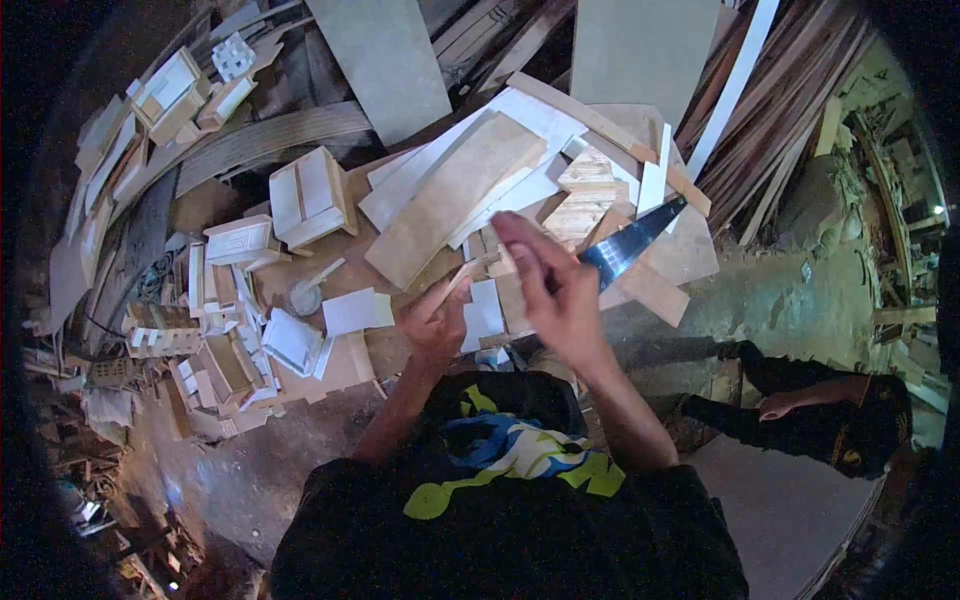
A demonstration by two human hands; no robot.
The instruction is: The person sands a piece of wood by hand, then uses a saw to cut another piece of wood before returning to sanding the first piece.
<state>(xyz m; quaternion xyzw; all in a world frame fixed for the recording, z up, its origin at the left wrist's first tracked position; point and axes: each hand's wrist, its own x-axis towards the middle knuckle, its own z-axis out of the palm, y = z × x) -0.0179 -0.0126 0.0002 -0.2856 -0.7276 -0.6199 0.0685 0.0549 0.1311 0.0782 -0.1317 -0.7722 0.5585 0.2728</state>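
Note:
My left hand (pixel 437 325) is closed around a small thin piece of wood (pixel 462 278), which points up and to the right from the fingers. Close beside it, my right hand (pixel 562 295) is raised with fingers stretched and thumb apart; its fingertips are blurred, and no held thing shows. A handsaw (pixel 632 243) lies just beyond the right hand, its blade angled up to the right and its handle mostly hidden. Past both hands, a long light-brown board (pixel 460 195) rests on white sheets (pixel 535 115). A striped wooden block (pixel 582 195) sits near the saw.
Small box-like wooden pieces (pixel 310 200) and white offcuts (pixel 355 311) crowd the left of the work surface. Large panels (pixel 645 55) and long strips (pixel 765 130) lean at the back. At right sits another person (pixel 830 405), legs stretched toward the work surface.

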